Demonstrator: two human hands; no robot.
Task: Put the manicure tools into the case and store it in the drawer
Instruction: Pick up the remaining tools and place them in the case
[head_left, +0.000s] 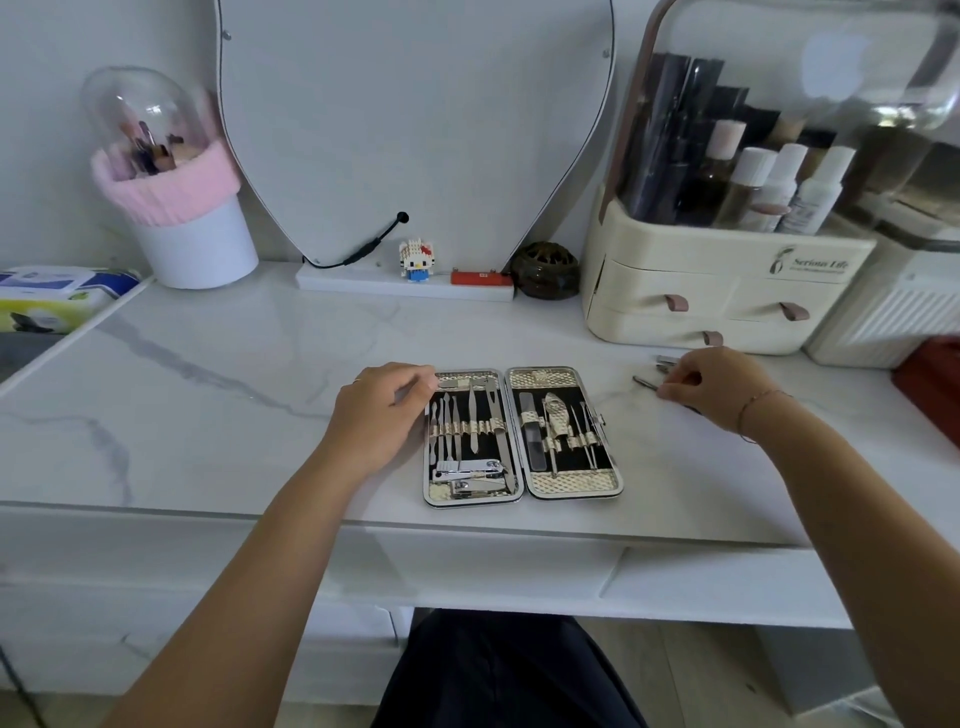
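Note:
An open manicure case (522, 488) lies flat on the marble desk near its front edge, both halves lined in black with several steel tools strapped in. My left hand (379, 415) rests against the case's left edge, fingers curled over its top left corner. To the right of the case, my right hand (717, 387) pinches a thin metal tool (644, 383) lying on the desk. Two more loose metal tools (666, 362) lie just beyond my fingers. The desk drawer front (467, 566) below the desk edge is closed.
A cream cosmetics organiser (727, 291) with small drawers stands at the back right. A mirror (415, 119) leans at the back centre, with a small figurine (415, 260) and dark jar (544, 270) at its base. A brush holder (182, 208) stands back left.

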